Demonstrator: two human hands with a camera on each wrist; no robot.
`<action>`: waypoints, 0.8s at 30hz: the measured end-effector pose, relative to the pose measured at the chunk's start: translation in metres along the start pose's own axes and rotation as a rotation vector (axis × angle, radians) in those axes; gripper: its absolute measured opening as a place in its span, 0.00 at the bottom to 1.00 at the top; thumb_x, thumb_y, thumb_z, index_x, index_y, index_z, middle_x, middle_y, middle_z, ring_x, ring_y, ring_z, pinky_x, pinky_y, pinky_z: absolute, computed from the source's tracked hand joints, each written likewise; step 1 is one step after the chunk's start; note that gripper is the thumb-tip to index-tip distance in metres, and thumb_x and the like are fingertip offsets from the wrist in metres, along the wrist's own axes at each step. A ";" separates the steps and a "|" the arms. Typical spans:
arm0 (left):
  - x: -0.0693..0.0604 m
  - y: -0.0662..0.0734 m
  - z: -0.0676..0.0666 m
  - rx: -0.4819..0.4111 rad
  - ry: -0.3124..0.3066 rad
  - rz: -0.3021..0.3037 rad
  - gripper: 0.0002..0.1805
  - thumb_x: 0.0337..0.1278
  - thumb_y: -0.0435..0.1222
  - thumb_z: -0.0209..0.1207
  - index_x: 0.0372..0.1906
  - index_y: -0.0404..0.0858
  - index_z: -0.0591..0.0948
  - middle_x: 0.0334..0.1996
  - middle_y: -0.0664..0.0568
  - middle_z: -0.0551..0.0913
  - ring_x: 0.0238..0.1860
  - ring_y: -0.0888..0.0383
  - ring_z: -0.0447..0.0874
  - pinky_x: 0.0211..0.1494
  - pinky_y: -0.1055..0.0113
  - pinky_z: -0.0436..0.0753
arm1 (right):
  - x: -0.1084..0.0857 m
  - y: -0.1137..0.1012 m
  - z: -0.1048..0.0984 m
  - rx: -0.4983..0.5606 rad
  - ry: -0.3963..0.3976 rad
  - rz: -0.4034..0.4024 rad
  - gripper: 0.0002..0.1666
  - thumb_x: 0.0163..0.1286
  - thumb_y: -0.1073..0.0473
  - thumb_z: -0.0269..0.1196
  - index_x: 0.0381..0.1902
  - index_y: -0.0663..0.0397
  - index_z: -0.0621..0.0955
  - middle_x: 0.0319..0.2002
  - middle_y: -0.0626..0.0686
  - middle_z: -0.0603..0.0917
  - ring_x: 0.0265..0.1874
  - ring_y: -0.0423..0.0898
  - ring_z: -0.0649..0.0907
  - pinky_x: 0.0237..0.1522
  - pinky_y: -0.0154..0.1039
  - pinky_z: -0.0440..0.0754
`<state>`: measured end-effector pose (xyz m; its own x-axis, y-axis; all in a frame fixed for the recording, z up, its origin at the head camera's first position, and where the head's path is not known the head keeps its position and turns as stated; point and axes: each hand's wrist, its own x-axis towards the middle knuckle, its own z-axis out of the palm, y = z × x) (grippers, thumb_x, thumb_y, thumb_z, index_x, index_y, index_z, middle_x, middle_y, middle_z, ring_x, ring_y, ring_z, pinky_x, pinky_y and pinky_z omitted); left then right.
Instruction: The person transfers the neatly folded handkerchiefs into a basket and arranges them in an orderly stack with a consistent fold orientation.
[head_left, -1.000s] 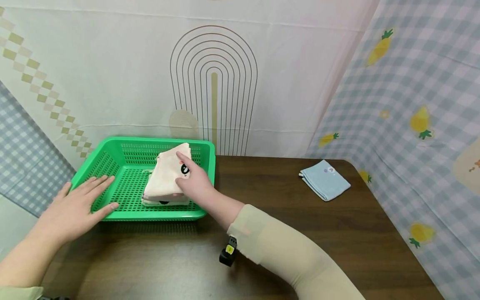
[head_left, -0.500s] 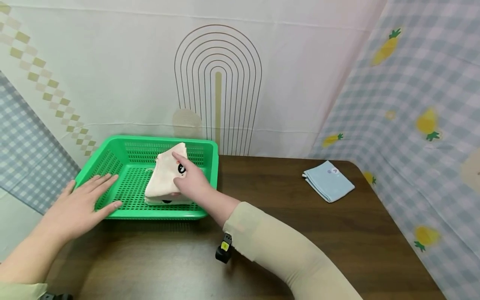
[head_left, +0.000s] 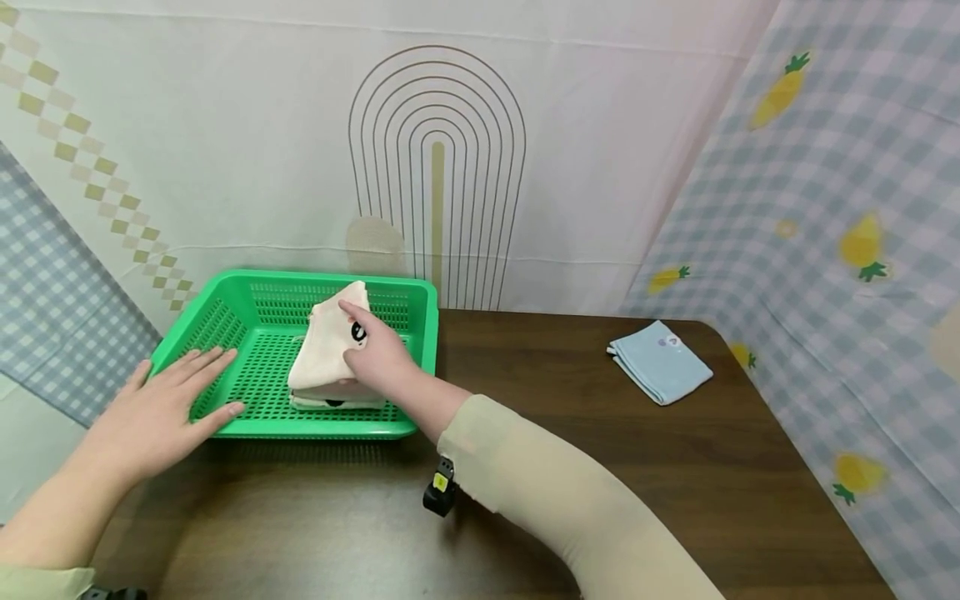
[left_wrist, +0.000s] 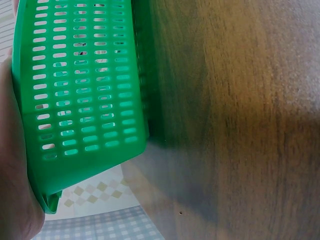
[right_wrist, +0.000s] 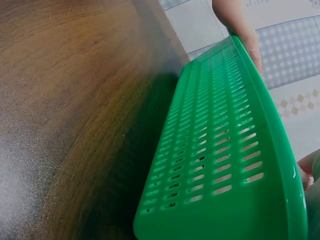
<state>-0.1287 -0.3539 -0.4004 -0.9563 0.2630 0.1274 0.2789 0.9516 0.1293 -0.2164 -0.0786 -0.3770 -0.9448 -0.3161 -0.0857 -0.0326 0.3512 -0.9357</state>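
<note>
A green plastic basket (head_left: 315, 429) sits on the table at left in the head view, its slotted side filling much of both wrist views. My left hand (head_left: 153, 412) lies spread over its left rim, fingers straight. Inside the basket, my right hand (head_left: 382, 354) holds a folded cream small towel (head_left: 322, 350) by its right side, thumb and forefinger showing on top. The other fingers are hidden. A dark, eye-like print shows beside the thumb. Beneath that towel lies more folded light cloth (head_left: 315, 402) with a black mark. How many pieces are stacked cannot be told.
A folded light blue small towel (head_left: 660, 362) lies on the dark wooden table (head_left: 525, 400), towards the back right. White printed fabric (head_left: 585, 167) hangs behind the table. Checked fabric (head_left: 832, 333) with fruit prints borders its right side.
My right hand and the cream towel have shifted slightly left within the basket. The left hand stays on the rim. The whole head view has swung a little, moving the scene to the right.
</note>
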 end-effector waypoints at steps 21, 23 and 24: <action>0.000 0.000 -0.001 -0.006 0.011 -0.009 0.46 0.65 0.61 0.54 0.80 0.50 0.50 0.74 0.37 0.62 0.74 0.36 0.56 0.73 0.45 0.20 | 0.006 -0.001 0.005 -0.183 -0.014 -0.032 0.48 0.62 0.76 0.56 0.74 0.31 0.66 0.68 0.46 0.73 0.08 0.40 0.55 0.12 0.31 0.71; 0.000 0.000 -0.002 -0.006 0.010 -0.012 0.46 0.65 0.61 0.54 0.80 0.50 0.50 0.74 0.37 0.62 0.74 0.36 0.56 0.73 0.46 0.20 | 0.007 -0.001 0.004 -0.213 -0.015 -0.035 0.48 0.62 0.76 0.56 0.74 0.31 0.66 0.67 0.46 0.74 0.10 0.41 0.56 0.12 0.31 0.66; 0.000 0.000 -0.002 -0.007 0.009 -0.010 0.46 0.65 0.61 0.54 0.80 0.50 0.50 0.74 0.37 0.62 0.74 0.36 0.56 0.73 0.46 0.19 | 0.007 0.000 0.004 -0.226 -0.016 -0.034 0.48 0.62 0.76 0.56 0.74 0.31 0.66 0.67 0.46 0.74 0.11 0.41 0.58 0.13 0.32 0.64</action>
<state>-0.1288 -0.3537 -0.3988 -0.9583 0.2519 0.1349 0.2698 0.9531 0.1371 -0.2217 -0.0843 -0.3785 -0.9367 -0.3446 -0.0624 -0.1386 0.5282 -0.8377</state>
